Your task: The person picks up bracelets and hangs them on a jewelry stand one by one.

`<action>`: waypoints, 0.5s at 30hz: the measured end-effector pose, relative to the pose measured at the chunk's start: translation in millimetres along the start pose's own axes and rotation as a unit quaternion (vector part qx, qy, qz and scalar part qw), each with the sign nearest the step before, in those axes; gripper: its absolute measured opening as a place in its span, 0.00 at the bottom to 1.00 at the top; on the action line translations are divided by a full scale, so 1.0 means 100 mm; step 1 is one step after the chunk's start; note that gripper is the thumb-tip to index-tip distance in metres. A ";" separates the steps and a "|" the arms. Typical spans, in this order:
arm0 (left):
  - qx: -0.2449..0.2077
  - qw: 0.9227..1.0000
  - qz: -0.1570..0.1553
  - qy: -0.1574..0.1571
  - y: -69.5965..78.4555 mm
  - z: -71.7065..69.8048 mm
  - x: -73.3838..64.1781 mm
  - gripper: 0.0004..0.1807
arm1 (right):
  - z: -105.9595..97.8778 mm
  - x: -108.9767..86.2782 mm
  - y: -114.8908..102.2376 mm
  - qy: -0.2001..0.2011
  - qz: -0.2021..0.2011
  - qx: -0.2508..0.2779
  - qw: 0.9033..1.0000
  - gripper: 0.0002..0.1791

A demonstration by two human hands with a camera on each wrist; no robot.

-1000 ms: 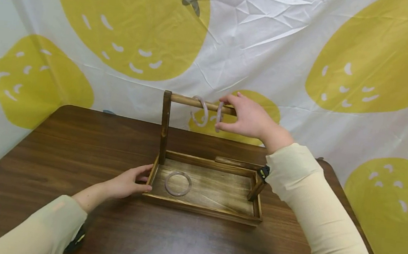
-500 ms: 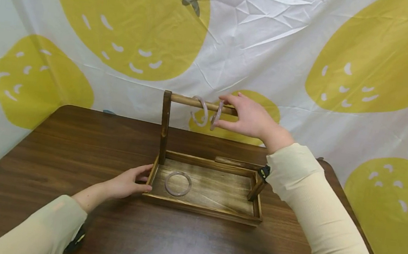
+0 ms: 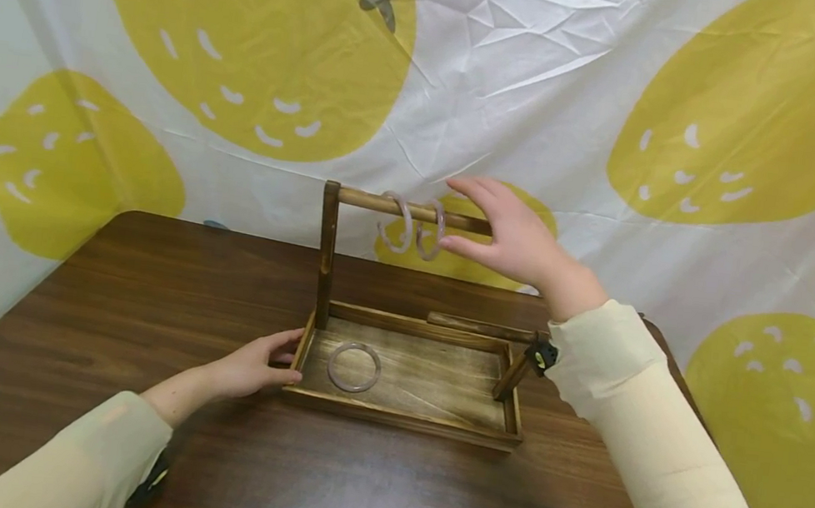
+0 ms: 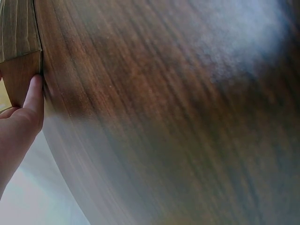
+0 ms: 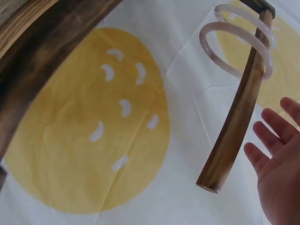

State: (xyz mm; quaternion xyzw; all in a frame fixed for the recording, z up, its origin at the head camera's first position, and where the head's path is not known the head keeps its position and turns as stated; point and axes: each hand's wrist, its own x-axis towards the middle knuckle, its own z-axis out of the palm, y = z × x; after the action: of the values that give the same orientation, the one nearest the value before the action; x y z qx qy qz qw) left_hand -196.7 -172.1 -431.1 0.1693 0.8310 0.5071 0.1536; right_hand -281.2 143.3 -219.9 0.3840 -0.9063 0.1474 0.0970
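A wooden stand has a shallow tray (image 3: pixel 438 379), a tall post (image 3: pixel 326 261) at its left end and a horizontal bar (image 3: pixel 364 199) on top. Two pale lilac bangles hang on the bar, the left bangle (image 3: pixel 408 227) close beside the right bangle (image 3: pixel 442 221). A third bangle (image 3: pixel 352 389) lies flat inside the tray at its left. My right hand (image 3: pixel 519 235) is just right of the hanging bangles, fingers and thumb spread, holding nothing. My left hand (image 3: pixel 251 366) rests against the tray's left end wall (image 4: pixel 23 75), its thumb extended and pressing there.
The stand is on a dark brown wooden table (image 3: pixel 204 449). A short post (image 3: pixel 512 377) rises at the tray's right end, and a wooden strip (image 3: pixel 482 327) runs along behind the tray's back edge. A white cloth (image 3: pixel 439 107) with yellow fruit prints hangs behind.
My right hand has let go of the second bangle, which now hangs on the bar, and has drawn back to the right with its fingers spreading. The left hand stays at the tray.
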 end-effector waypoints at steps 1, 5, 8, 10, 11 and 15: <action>-0.001 1.000 0.000 0.000 0.00 0.00 0.00 0.40 | 0.00 -0.02 0.01 0.001 -0.005 0.000 1.000 0.42; -0.006 1.000 0.000 -0.001 0.00 0.00 0.00 0.40 | 0.01 -0.09 0.04 0.014 -0.036 -0.005 0.999 0.48; -0.001 1.000 0.003 -0.002 0.00 0.00 0.00 0.40 | 0.02 -0.14 0.05 0.022 -0.056 -0.003 0.998 0.51; 0.002 1.000 0.004 -0.001 0.00 0.00 0.00 0.40 | 0.03 -0.18 0.03 0.024 -0.063 0.001 0.998 0.50; 0.000 1.000 0.002 0.000 0.00 0.00 0.00 0.40 | 0.03 -0.20 0.03 0.024 -0.066 0.004 0.998 0.49; 0.000 1.000 0.000 0.003 0.01 0.00 0.00 0.40 | 0.04 -0.26 -0.01 0.025 -0.078 0.004 0.997 0.47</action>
State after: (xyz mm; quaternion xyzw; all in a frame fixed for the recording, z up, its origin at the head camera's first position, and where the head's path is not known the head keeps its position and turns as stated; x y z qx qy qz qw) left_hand -196.3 -171.8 -430.7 0.1677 0.8317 0.5072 0.1516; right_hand -262.7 159.0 -230.7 0.4503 -0.8701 0.1529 0.1296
